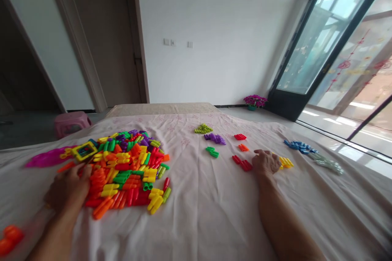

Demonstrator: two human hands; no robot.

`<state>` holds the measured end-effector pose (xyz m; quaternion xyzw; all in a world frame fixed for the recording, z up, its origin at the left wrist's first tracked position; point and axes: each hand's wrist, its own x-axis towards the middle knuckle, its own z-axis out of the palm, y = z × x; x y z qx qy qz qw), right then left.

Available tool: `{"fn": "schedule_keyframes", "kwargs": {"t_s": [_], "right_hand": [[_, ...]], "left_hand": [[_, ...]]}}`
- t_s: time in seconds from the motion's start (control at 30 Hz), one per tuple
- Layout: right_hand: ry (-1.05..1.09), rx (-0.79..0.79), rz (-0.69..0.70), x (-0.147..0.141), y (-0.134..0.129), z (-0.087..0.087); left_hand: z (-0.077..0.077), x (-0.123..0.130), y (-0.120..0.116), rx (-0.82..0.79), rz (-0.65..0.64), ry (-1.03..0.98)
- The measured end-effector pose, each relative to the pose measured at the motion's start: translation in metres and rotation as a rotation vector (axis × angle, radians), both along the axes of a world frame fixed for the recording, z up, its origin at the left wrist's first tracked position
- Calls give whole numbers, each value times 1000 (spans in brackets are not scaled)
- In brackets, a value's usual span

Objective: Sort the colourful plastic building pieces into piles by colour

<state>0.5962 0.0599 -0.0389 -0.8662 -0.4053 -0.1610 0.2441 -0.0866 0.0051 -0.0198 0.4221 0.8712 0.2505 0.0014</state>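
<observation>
A big mixed pile of colourful plastic pieces (125,167) lies on the cloth at the left. My left hand (70,183) touches the pile's left edge, its fingertips close to orange pieces; what it may hold is hidden. On the right, my right hand (267,162) rests beside a small group of yellow pieces (286,162), its fingers bent and partly hidden. Left of it lie red pieces (241,163) and an orange piece (243,147). Farther off are green pieces (212,152), purple pieces (215,138) and yellow-green pieces (203,129).
Blue pieces (300,147) and pale pieces (327,163) lie at the right of the cloth (196,212). A yellow-framed toy (84,151) and a magenta item (50,157) sit at the left. Beyond stand a pink stool (72,123) and flowers (255,101).
</observation>
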Motion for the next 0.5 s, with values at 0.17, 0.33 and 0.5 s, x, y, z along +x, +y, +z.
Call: {"fn": "schedule_keyframes", "kwargs": {"t_s": [0.17,0.33,0.5], "right_hand": [[-29,161,284,-51,13,18],[184,149,1025,-180,2,40],[141,26,1581,-296,-43,55]], "left_hand": [[1,2,-1,-6,-15,14],[-2,3,0,44,18,-10],[-5,0,5,-5,56,0]]}}
